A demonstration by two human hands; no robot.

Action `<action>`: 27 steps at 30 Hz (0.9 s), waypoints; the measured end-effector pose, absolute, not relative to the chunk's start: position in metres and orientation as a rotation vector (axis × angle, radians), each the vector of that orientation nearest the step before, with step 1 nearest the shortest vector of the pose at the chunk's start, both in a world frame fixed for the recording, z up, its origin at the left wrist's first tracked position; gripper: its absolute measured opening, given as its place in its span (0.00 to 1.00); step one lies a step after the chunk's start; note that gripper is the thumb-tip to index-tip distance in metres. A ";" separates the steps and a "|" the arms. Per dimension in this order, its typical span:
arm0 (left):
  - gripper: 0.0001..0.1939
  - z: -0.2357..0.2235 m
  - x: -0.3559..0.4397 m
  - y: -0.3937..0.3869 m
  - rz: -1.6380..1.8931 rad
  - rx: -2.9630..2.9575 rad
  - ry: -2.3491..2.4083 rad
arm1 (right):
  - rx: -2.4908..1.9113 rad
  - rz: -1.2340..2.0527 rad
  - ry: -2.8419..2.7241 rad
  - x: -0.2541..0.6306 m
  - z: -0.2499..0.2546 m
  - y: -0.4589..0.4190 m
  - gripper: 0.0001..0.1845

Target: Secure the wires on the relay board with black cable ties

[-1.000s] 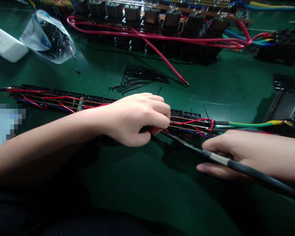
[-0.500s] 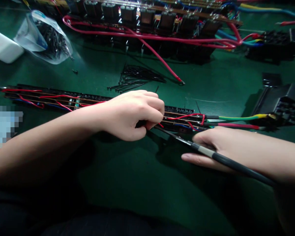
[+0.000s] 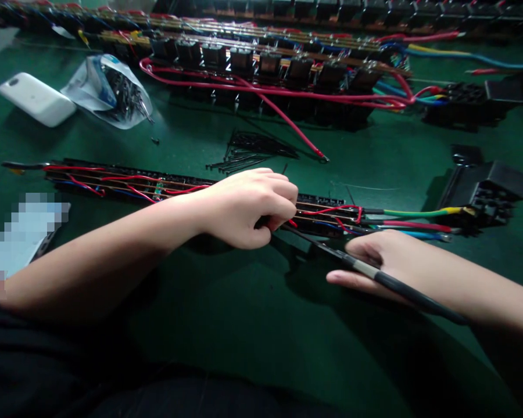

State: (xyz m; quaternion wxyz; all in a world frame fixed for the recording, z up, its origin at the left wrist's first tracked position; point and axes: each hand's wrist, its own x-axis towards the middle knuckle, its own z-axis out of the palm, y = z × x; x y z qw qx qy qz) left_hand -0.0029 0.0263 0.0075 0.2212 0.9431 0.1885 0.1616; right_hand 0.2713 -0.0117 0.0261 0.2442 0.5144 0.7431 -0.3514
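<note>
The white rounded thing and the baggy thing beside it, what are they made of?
The white rounded thing looks like hard, smooth plastic: it keeps its shape and has a soft shine, though painted metal is possible. The bag seems thin, flexible plastic, because it's crinkly and partly see-through.

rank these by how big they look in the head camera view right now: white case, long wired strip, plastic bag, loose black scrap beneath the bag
Largest to smallest:
long wired strip, though partly covered
plastic bag
white case
loose black scrap
</note>
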 end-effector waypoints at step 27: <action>0.10 0.005 0.001 0.055 0.403 2.390 1.530 | 1.363 -0.734 2.285 0.309 0.045 -0.011 0.27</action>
